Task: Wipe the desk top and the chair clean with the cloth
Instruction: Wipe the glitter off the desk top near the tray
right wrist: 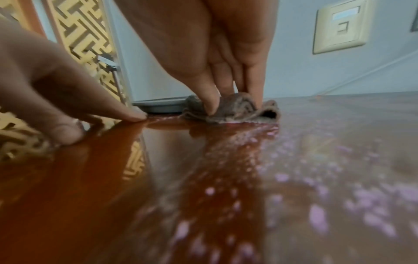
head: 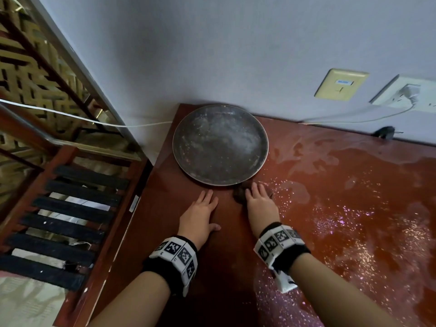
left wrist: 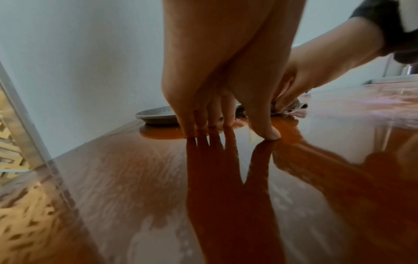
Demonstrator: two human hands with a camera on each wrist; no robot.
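Observation:
The glossy red-brown desk top shows wet smears and pale speckles on its right half. My right hand grips a crumpled brown cloth against the desk, just in front of the plate. In the right wrist view the cloth bunches between thumb and fingers of that hand. My left hand rests flat on the desk beside it, fingers straight, holding nothing. The left wrist view shows this hand with its fingertips on the wood. A wooden chair with black slats stands left of the desk.
A round dark metal plate sits in the desk's far left corner against the wall. A beige wall plate, a white socket with a plug and a small black object lie along the back. A lattice screen is far left.

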